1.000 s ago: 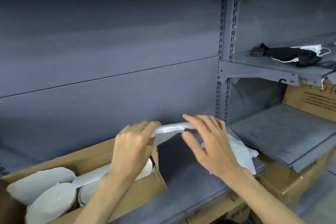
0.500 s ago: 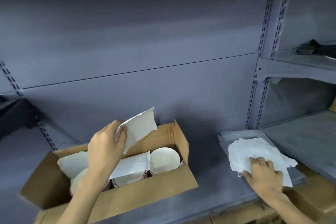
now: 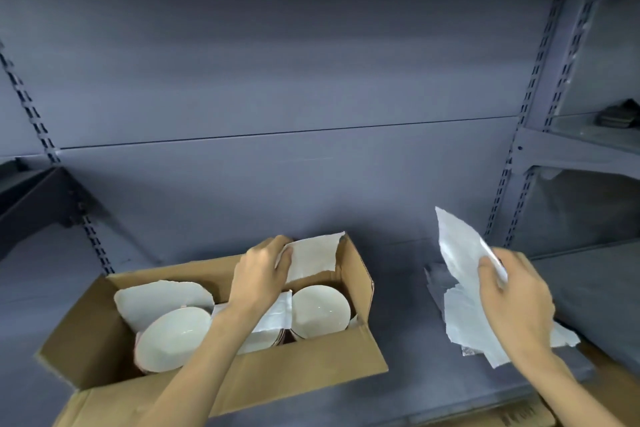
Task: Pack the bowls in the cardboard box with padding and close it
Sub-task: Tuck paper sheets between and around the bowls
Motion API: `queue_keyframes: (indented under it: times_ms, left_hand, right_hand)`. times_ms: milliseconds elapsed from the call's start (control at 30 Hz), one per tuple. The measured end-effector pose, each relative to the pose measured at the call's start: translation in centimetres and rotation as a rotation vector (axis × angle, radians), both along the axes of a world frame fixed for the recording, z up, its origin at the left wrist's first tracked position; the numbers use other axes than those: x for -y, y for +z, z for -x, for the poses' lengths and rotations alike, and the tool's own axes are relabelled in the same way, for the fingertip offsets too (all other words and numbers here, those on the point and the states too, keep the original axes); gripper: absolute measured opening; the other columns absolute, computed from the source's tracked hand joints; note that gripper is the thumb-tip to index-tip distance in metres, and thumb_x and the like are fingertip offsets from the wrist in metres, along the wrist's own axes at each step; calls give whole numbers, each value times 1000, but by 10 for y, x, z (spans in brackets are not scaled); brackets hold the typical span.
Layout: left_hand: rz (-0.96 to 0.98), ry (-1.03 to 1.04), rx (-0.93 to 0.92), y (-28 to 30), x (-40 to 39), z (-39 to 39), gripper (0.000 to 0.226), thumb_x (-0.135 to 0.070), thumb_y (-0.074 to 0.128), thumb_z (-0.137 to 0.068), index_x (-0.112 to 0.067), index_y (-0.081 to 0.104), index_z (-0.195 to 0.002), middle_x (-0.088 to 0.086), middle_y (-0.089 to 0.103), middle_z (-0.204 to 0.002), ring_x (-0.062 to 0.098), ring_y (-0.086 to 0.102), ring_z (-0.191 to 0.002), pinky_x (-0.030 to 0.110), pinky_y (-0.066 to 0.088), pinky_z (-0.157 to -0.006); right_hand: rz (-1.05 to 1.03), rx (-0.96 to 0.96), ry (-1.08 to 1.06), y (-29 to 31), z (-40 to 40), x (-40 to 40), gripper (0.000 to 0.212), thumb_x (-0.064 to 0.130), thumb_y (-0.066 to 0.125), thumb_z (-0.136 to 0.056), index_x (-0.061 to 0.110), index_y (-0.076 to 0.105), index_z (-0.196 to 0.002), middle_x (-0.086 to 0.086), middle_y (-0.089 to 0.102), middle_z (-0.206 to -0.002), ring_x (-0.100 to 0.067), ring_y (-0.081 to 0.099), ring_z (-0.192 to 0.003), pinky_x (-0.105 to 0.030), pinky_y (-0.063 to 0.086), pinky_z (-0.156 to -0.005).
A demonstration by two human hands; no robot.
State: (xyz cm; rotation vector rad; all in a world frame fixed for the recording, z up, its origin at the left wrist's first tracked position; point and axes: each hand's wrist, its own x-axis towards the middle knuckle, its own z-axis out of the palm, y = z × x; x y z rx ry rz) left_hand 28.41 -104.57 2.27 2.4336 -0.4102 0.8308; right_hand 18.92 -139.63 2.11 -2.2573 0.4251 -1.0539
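Low in the frame's centre, I see my left hand (image 3: 263,270) pinching a padding sheet (image 3: 313,255) above the open cardboard box (image 3: 242,381) of bowls (image 3: 320,310), while my right hand (image 3: 516,302), far right, grips another sheet (image 3: 460,263).

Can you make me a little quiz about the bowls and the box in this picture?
1. True or false: the cardboard box is already closed.
2. What is the right hand holding? A) a bowl B) a white sheet of paper C) tape
3. Fill in: the left hand holds a paper sheet over the far side of the ____.

Key:
1. False. The box is open, and two bowls show inside, a left bowl and a right bowl.
2. B. It lifts a white sheet from the paper pile on the shelf.
3. box
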Motion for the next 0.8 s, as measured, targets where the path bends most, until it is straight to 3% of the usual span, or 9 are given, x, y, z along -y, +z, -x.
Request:
queue_keyframes:
  times_ms: [67, 167, 267, 400, 533, 633, 700, 800]
  left_hand:
    - [-10, -25, 2, -6, 3, -7, 6, -15, 60, -97, -20, 63, -96, -2, 67, -81, 26, 62, -71, 37, 49, -55]
    - [-34, -29, -22, -19, 3, -14, 8, -14, 57, -97, -21, 58, -101, -2, 63, -73, 28, 58, -63, 39, 49, -52]
    - [-53, -33, -65, -33, 2, -19, 10, -14, 56, -98, -21, 49, -100, -5, 48, -58, 29, 47, -51, 42, 45, -47]
    - [-41, -94, -118, -43, 5, -22, 14, -7, 56, -96, -14, 44, -100, -6, 44, -62, 26, 34, -51, 41, 39, -49]
    - [-27, -61, -216, -52, 9, -31, 23, -6, 53, -94, -20, 34, -98, 4, 58, -68, 36, 45, -57, 44, 42, -52]
    - [-321, 58, -318, -55, 10, -29, 33, -2, 48, -84, -21, 39, -110, 8, 69, -88, 43, 56, -75, 37, 39, -57]
    - [-479, 122, -338, -55, 6, -25, 50, -1, 49, -81, -22, 44, -126, 6, 72, -98, 41, 64, -86, 34, 36, -62]
    - [-468, 153, -337, -60, -2, -30, 52, -6, 53, -83, -26, 49, -130, 1, 72, -107, 36, 67, -92, 33, 39, -65]
  right_hand:
    - [-84, 80, 106, 24, 4, -18, 9, 17, 56, -100, 18, 65, -100, 1, 64, -92, -27, 58, -79, -43, 47, -71]
    - [-202, 106, 293, 50, 10, -43, 8, 22, 59, -99, 21, 60, -92, 1, 54, -67, -15, 45, -59, -36, 40, -61]
    - [-249, 112, 425, 61, 12, -68, 14, 24, 59, -99, 20, 54, -86, -1, 40, -57, -11, 31, -52, -27, 28, -48]
    - [-230, 97, 481, 62, 6, -93, 17, 27, 57, -101, 26, 47, -87, 7, 41, -53, -10, 33, -48, -24, 29, -46]
    - [-224, 76, 512, 55, 0, -112, 16, 28, 53, -104, 33, 42, -93, 9, 50, -55, -12, 40, -47, -30, 31, -47]
    - [-199, 33, 529, 47, -3, -123, 13, 31, 51, -104, 33, 41, -96, 9, 60, -67, -16, 52, -55, -38, 40, -52]
    - [-181, 8, 557, 38, -6, -129, 9, 32, 51, -104, 34, 43, -100, 12, 64, -82, -13, 58, -67, -32, 44, -56]
    - [-82, -9, 566, 27, -9, -137, 9, 24, 57, -101, 31, 51, -101, 18, 62, -99, -6, 58, -91, -16, 42, -68]
